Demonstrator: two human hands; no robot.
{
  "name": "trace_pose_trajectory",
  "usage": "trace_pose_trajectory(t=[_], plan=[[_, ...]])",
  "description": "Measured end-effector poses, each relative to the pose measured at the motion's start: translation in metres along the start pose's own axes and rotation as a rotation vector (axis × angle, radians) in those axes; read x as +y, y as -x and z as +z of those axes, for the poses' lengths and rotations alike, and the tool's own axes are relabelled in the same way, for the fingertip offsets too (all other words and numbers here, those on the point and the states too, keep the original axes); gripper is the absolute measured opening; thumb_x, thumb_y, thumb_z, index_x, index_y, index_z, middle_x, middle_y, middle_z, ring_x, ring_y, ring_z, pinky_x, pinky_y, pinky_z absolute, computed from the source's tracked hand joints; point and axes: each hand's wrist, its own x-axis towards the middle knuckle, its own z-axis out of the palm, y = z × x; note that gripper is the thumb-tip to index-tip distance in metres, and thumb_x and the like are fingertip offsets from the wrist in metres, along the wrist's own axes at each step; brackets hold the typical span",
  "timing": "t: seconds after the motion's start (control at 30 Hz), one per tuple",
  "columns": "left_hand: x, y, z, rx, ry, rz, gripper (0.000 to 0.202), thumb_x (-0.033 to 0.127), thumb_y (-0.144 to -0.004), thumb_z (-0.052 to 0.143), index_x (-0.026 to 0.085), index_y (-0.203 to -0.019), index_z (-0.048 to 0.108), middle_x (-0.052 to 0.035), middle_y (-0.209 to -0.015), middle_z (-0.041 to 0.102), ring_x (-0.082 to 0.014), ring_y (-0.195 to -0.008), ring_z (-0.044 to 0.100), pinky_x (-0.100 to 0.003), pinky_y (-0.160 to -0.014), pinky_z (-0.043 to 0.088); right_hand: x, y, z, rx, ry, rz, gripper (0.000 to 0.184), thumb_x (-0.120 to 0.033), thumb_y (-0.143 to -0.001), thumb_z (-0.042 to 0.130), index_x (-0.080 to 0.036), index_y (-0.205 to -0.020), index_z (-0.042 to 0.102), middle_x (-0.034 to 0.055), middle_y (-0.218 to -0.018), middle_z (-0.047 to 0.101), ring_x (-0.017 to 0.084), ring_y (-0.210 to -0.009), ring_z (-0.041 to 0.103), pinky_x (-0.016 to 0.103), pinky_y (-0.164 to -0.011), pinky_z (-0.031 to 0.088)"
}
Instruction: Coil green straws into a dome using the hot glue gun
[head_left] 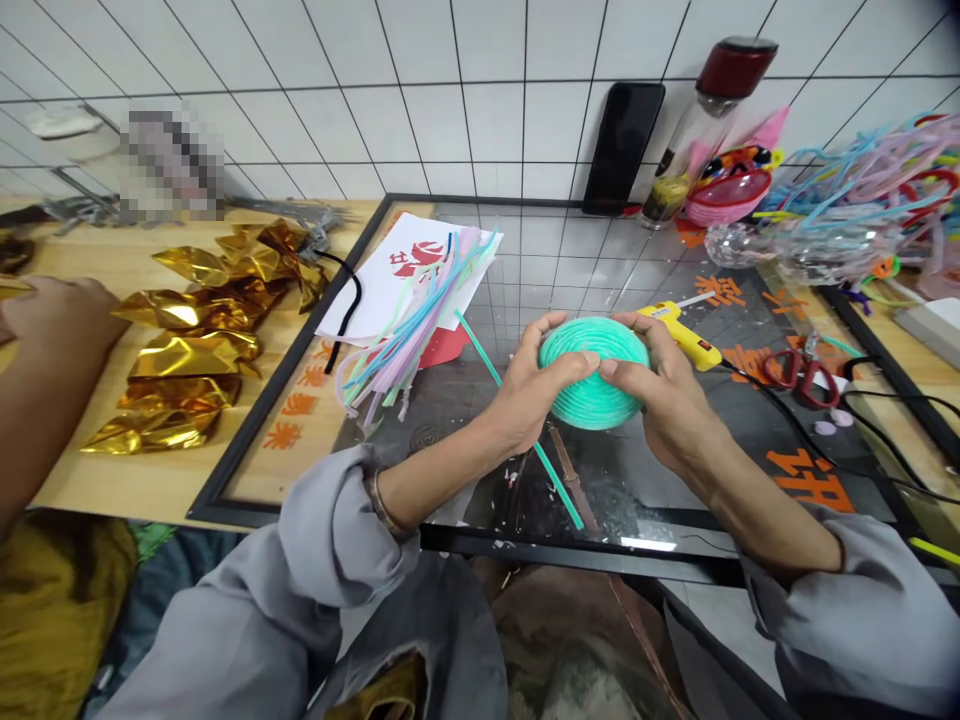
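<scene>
Between my two hands is a round, domed coil of mint-green pipe cleaner [592,395], lifted over the dark glass panel. My left hand [536,385] grips its left side, with the thumb lying across the top. On the other side my right hand [660,375] holds it, its thumb almost meeting the left one. The fingers underneath are hidden. A single green pipe cleaner [555,480] runs diagonally across the glass beneath my left wrist. Just beyond my right hand lies a yellow glue gun [694,340].
Pipe cleaners [420,320] lie on white paper [382,265] at left. Gold foil bundles [187,365] sit further left, near another person's hand [60,310]. Red-handled scissors [802,378] and a black cord [787,415] are right. A phone [622,150] and a bottle [694,140] stand by the tiled wall.
</scene>
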Motion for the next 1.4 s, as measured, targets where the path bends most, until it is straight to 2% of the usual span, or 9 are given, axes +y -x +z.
trace_pose_trajectory(t=[0.17, 0.33, 0.47, 0.73, 0.9, 1.13, 1.27, 1.4], plan=[[-0.002, 0.003, -0.001, -0.049, -0.028, 0.03, 0.056, 0.031, -0.068, 0.076, 0.023, -0.118, 0.052, -0.002, -0.1, 0.063, -0.0188, -0.091, 0.061, -0.031, -0.078, 0.049, -0.004, 0.004, 0.001, 0.028, -0.002, 0.021, 0.059, -0.044, -0.057, 0.073, -0.027, -0.109, 0.052, 0.0056, -0.117, 0.055, 0.028, -0.109, 0.055, 0.046, -0.09, 0.048], [-0.004, 0.0, -0.005, -0.099, -0.039, 0.083, 0.045, 0.043, -0.077, 0.07, 0.021, -0.114, 0.055, -0.0045, -0.108, 0.064, -0.0216, -0.102, 0.06, -0.034, -0.086, 0.049, -0.004, 0.006, 0.001, 0.031, 0.003, 0.038, 0.063, -0.046, -0.055, 0.073, -0.027, -0.111, 0.051, 0.0058, -0.116, 0.054, 0.028, -0.108, 0.054, 0.045, -0.088, 0.048], [-0.004, -0.001, -0.007, -0.122, -0.039, 0.091, 0.048, 0.049, -0.079, 0.069, 0.021, -0.115, 0.054, -0.0066, -0.113, 0.064, -0.0239, -0.107, 0.06, -0.035, -0.089, 0.048, -0.004, 0.006, 0.002, 0.016, -0.003, 0.038, 0.063, -0.047, -0.057, 0.073, -0.027, -0.112, 0.049, 0.006, -0.117, 0.054, 0.028, -0.108, 0.054, 0.043, -0.087, 0.049], [-0.005, 0.0, -0.017, -0.179, -0.103, 0.063, 0.06, 0.038, -0.075, 0.074, 0.024, -0.127, 0.049, -0.0073, -0.122, 0.06, -0.0239, -0.107, 0.058, -0.035, -0.086, 0.048, -0.006, 0.006, 0.003, 0.016, -0.008, 0.053, 0.065, -0.045, -0.055, 0.073, -0.026, -0.113, 0.049, 0.0073, -0.118, 0.055, 0.029, -0.109, 0.055, 0.045, -0.088, 0.049], [-0.009, -0.002, -0.021, -0.188, -0.17, 0.112, 0.061, 0.04, -0.077, 0.076, 0.026, -0.131, 0.05, -0.0063, -0.12, 0.061, -0.0222, -0.105, 0.059, -0.032, -0.084, 0.05, -0.004, 0.006, 0.003, 0.014, 0.01, 0.029, 0.067, -0.051, -0.058, 0.075, -0.027, -0.115, 0.049, 0.0074, -0.119, 0.055, 0.029, -0.109, 0.056, 0.046, -0.09, 0.05], [-0.007, -0.002, -0.021, -0.163, -0.193, 0.142, 0.063, 0.043, -0.075, 0.079, 0.025, -0.129, 0.053, -0.0053, -0.114, 0.063, -0.0207, -0.099, 0.06, -0.033, -0.086, 0.05, -0.002, 0.008, 0.002, -0.003, 0.022, 0.02, 0.067, -0.053, -0.061, 0.076, -0.026, -0.116, 0.05, 0.0076, -0.119, 0.058, 0.029, -0.107, 0.058, 0.047, -0.089, 0.052], [-0.004, -0.002, -0.023, -0.159, -0.214, 0.182, 0.062, 0.041, -0.074, 0.08, 0.024, -0.127, 0.055, -0.0044, -0.112, 0.063, -0.0194, -0.096, 0.06, -0.03, -0.082, 0.05, 0.003, 0.01, 0.0, -0.025, 0.038, -0.023, 0.066, -0.056, -0.067, 0.076, -0.027, -0.12, 0.05, 0.0074, -0.123, 0.059, 0.029, -0.11, 0.059, 0.047, -0.092, 0.052], [0.001, -0.003, -0.022, -0.122, -0.161, 0.148, 0.067, 0.041, -0.069, 0.081, 0.022, -0.126, 0.054, -0.0042, -0.107, 0.063, -0.0186, -0.091, 0.059, -0.03, -0.078, 0.051, 0.01, 0.011, -0.001, -0.074, 0.006, -0.06, 0.066, -0.058, -0.077, 0.073, -0.03, -0.131, 0.048, 0.0063, -0.132, 0.057, 0.027, -0.118, 0.058, 0.046, -0.098, 0.051]])
